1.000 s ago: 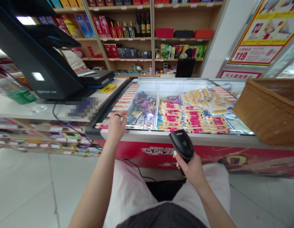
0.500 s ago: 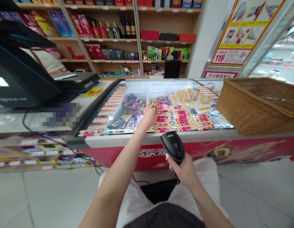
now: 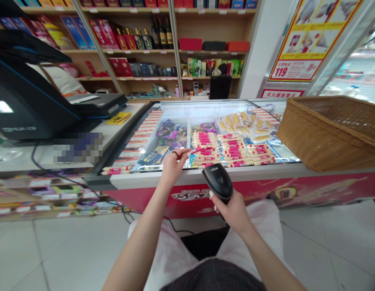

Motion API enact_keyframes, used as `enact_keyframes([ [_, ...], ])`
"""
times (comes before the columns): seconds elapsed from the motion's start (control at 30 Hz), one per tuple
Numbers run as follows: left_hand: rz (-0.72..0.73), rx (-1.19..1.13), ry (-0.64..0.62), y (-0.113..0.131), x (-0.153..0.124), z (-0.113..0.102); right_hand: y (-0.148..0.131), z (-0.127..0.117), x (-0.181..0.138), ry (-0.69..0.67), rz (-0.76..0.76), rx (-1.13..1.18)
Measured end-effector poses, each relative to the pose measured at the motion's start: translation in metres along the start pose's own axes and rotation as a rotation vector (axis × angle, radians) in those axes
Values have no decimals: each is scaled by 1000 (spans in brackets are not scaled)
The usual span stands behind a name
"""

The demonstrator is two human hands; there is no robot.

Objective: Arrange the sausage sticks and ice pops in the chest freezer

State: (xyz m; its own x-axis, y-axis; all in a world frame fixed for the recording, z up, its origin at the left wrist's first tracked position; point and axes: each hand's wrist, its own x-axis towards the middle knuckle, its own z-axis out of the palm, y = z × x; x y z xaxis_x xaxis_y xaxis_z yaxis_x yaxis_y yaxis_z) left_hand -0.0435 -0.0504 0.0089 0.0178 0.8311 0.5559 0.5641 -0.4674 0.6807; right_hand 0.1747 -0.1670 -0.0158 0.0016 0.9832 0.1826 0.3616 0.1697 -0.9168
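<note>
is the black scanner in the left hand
No, the right hand grips the black scanner, while the left hand holds a red-labelled stick by its end.

White trousers, a dark checked top and a dark ring are worn.

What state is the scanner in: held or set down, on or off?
Held: the right hand grips the scanner below its head. On or off: cannot tell; its scanning end faces away.

Packets lie right of the left fingers, the basket farther right; the bench carrying the till stands left, shelves beyond the freezer.
</note>
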Motion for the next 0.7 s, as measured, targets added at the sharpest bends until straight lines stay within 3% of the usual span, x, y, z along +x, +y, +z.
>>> enact_keyframes([
  [0.27,-65,-140,-102,-11,-3,-5,-18,13,12,-54,-37,-38],
  [0.7,-67,-154,-94,-8,-5,-6,-18,16,9,-60,-14,-34],
])
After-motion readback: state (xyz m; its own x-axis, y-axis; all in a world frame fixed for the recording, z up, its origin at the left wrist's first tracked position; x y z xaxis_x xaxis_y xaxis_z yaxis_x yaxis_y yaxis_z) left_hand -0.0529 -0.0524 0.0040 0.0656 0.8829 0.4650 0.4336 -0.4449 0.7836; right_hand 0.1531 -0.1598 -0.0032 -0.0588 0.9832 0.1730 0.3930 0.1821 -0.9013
